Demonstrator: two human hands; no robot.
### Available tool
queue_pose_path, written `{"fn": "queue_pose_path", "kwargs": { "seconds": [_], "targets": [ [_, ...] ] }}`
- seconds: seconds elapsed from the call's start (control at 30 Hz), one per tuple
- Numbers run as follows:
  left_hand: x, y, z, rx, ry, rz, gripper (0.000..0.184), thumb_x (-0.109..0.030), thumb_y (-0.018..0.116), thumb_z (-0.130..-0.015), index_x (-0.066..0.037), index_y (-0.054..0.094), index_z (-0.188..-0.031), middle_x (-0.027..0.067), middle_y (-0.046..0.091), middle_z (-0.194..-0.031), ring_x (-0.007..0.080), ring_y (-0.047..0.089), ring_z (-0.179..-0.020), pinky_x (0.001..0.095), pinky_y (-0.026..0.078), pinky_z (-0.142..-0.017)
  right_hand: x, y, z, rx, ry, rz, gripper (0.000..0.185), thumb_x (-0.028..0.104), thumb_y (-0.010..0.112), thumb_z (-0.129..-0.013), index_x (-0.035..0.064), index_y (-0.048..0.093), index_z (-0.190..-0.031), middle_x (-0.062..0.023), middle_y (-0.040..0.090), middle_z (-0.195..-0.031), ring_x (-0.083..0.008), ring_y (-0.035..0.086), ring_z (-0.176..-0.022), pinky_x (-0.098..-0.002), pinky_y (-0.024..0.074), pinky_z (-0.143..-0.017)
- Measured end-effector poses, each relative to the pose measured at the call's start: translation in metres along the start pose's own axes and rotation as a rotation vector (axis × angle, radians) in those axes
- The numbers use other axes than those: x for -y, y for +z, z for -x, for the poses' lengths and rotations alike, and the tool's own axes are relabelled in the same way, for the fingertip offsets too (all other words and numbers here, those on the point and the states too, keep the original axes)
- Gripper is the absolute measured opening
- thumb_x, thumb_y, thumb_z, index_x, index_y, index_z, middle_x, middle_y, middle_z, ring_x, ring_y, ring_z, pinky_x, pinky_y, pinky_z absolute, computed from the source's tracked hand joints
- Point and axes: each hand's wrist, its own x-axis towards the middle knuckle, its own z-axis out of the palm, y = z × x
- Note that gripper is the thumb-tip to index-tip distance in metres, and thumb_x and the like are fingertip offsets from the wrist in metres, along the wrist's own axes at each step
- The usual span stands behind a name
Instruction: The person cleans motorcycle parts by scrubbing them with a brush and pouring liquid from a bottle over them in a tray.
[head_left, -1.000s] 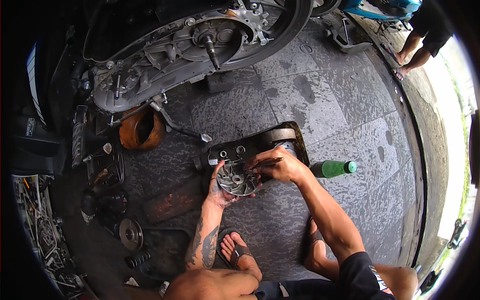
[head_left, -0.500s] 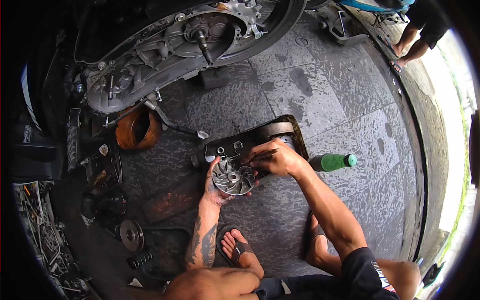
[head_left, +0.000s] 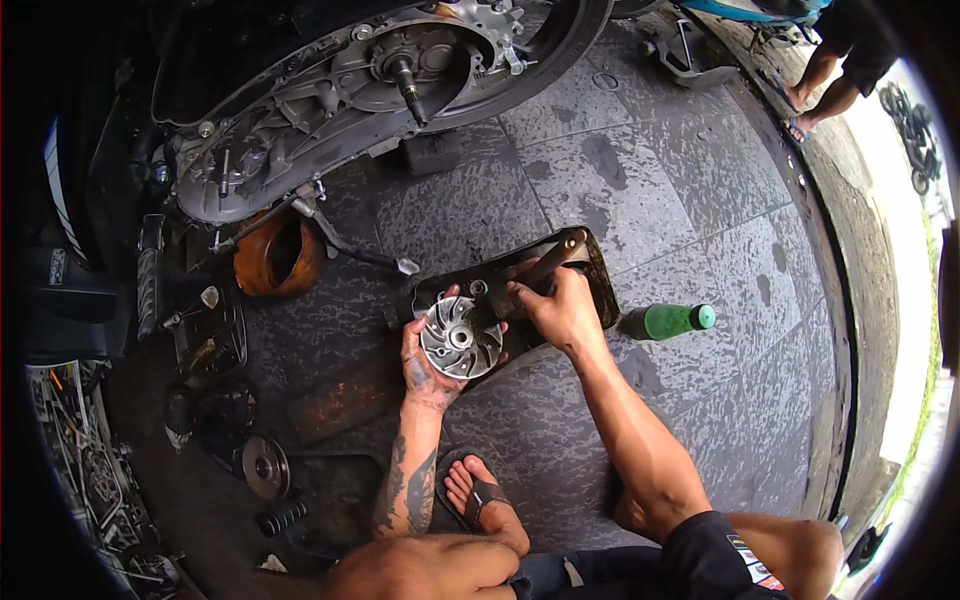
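My left hand (head_left: 432, 372) is closed round the rim of a silver finned pulley face (head_left: 461, 338), its curved vanes and centre hole turned up toward me. Just to the right, my right hand (head_left: 562, 308) grips a paintbrush by its wooden handle (head_left: 553, 258). The brush's dark head points down at the pulley's right edge; whether it touches is hard to tell. Beneath both hands lies a black rectangular tray (head_left: 604, 300) with metal parts inside, partly hidden by them. A small metal ring (head_left: 478, 287) shows in the tray beyond the pulley.
A scooter's opened engine case (head_left: 290, 140) with a protruding shaft spans the upper left. A green bottle (head_left: 672, 321) lies right of the tray. An orange-brown housing (head_left: 278, 257) and a round metal disc (head_left: 265, 467) are at left. Another person's legs (head_left: 835, 95) stand upper right.
The pulley has turned its finned face more fully upward and shifted slightly up and left. My right hand has moved down a little, and the brush handle now stands more upright.
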Motion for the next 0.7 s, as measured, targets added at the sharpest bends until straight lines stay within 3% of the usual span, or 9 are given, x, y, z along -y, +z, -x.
{"fn": "queue_pose_path", "kwargs": {
  "seconds": [0.17, 0.23, 0.3, 0.37, 0.4, 0.5, 0.57, 0.63, 0.7],
  "targets": [
    [0.006, 0.007, -0.011, -0.033, 0.092, 0.054, 0.064, -0.058, 0.037, -0.096, -0.014, 0.041, -0.142, 0.0172, 0.056, -0.131, 0.0418, 0.056, -0.116, 0.0557, 0.050, -0.093, 0.017, 0.020, 0.014, -0.057, 0.022, -0.124, 0.026, 0.015, 0.071, -0.081, 0.0009, 0.069, -0.103, -0.0138, 0.073, -0.085, -0.0220, 0.070, -0.076, -0.0343, 0.0525, -0.069],
    [0.010, 0.010, -0.015, -0.036, 0.124, 0.073, 0.063, -0.057, 0.038, -0.096, -0.014, 0.041, -0.142, 0.0169, 0.056, -0.131, 0.0412, 0.056, -0.117, 0.0543, 0.049, -0.095, 0.001, 0.019, 0.020, 0.166, -0.047, 0.066, 0.027, 0.016, 0.071, -0.081, 0.0006, 0.069, -0.103, -0.0159, 0.072, -0.082, -0.0215, 0.071, -0.076, -0.0339, 0.0526, -0.068],
    [0.016, 0.009, -0.016, -0.047, 0.131, 0.128, 0.061, -0.054, 0.039, -0.097, -0.014, 0.042, -0.142, 0.0172, 0.056, -0.132, 0.0402, 0.055, -0.119, 0.0520, 0.047, -0.098, 0.017, 0.008, 0.026, 0.095, 0.009, 0.034, 0.025, 0.015, 0.070, -0.082, 0.0028, 0.070, -0.104, -0.0164, 0.072, -0.085, -0.0226, 0.071, -0.080, -0.0352, 0.0526, -0.070],
    [0.024, 0.004, -0.016, -0.062, 0.119, 0.234, 0.055, -0.048, 0.040, -0.098, -0.013, 0.045, -0.140, 0.0183, 0.054, -0.135, 0.0380, 0.053, -0.122, 0.0472, 0.043, -0.104, 0.016, 0.018, 0.020, -0.078, -0.134, -0.286, 0.024, 0.015, 0.070, -0.082, 0.0044, 0.070, -0.104, -0.0164, 0.072, -0.087, -0.0234, 0.071, -0.081, -0.0357, 0.0522, -0.069],
    [0.024, -0.001, -0.018, 0.004, 0.100, 0.337, 0.052, -0.045, 0.043, -0.098, -0.012, 0.048, -0.138, 0.0202, 0.052, -0.136, 0.0353, 0.053, -0.123, 0.0489, 0.043, -0.104, 0.017, 0.017, 0.021, -0.047, -0.171, -0.178, 0.024, 0.013, 0.070, -0.081, 0.0031, 0.070, -0.102, -0.0186, 0.071, -0.086, -0.0292, 0.071, -0.082, -0.0382, 0.0526, -0.071],
    [0.025, 0.001, -0.020, -0.005, 0.136, 0.131, 0.052, -0.044, 0.044, -0.097, -0.011, 0.049, -0.137, 0.0183, 0.052, -0.137, 0.0342, 0.052, -0.124, 0.0489, 0.043, -0.104, 0.020, 0.007, 0.021, 0.062, -0.222, 0.108, 0.023, 0.012, 0.069, -0.080, 0.0025, 0.070, -0.101, -0.0211, 0.070, -0.086, -0.0356, 0.070, -0.082, -0.0408, 0.0528, -0.072],
    [0.024, 0.001, -0.020, 0.132, 0.107, 0.161, 0.052, -0.044, 0.044, -0.097, -0.011, 0.049, -0.137, 0.0176, 0.052, -0.137, 0.0337, 0.051, -0.125, 0.0486, 0.042, -0.104, 0.014, 0.002, 0.020, 0.184, -0.104, 0.190, 0.022, 0.010, 0.068, -0.082, 0.0046, 0.069, -0.102, -0.0154, 0.071, -0.088, -0.0290, 0.070, -0.086, -0.0397, 0.0518, -0.073],
    [0.026, 0.000, -0.020, -0.045, 0.151, 0.101, 0.053, -0.045, 0.044, -0.097, -0.011, 0.048, -0.137, 0.0200, 0.050, -0.138, 0.0347, 0.050, -0.126, 0.0487, 0.042, -0.104, 0.008, 0.009, 0.020, 0.057, -0.193, 0.030, 0.023, 0.012, 0.069, -0.081, 0.0043, 0.069, -0.102, -0.0161, 0.070, -0.085, -0.0287, 0.071, -0.084, -0.0391, 0.0521, -0.073],
    [0.023, 0.000, -0.021, -0.027, 0.154, 0.077, 0.054, -0.047, 0.042, -0.098, -0.011, 0.049, -0.137, 0.0189, 0.051, -0.137, 0.0340, 0.052, -0.124, 0.0482, 0.043, -0.104, 0.012, 0.015, 0.024, 0.049, -0.256, -0.068, 0.023, 0.012, 0.069, -0.081, 0.0045, 0.069, -0.102, -0.0159, 0.070, -0.084, -0.0289, 0.071, -0.083, -0.0382, 0.0527, -0.074]
  ]
}}
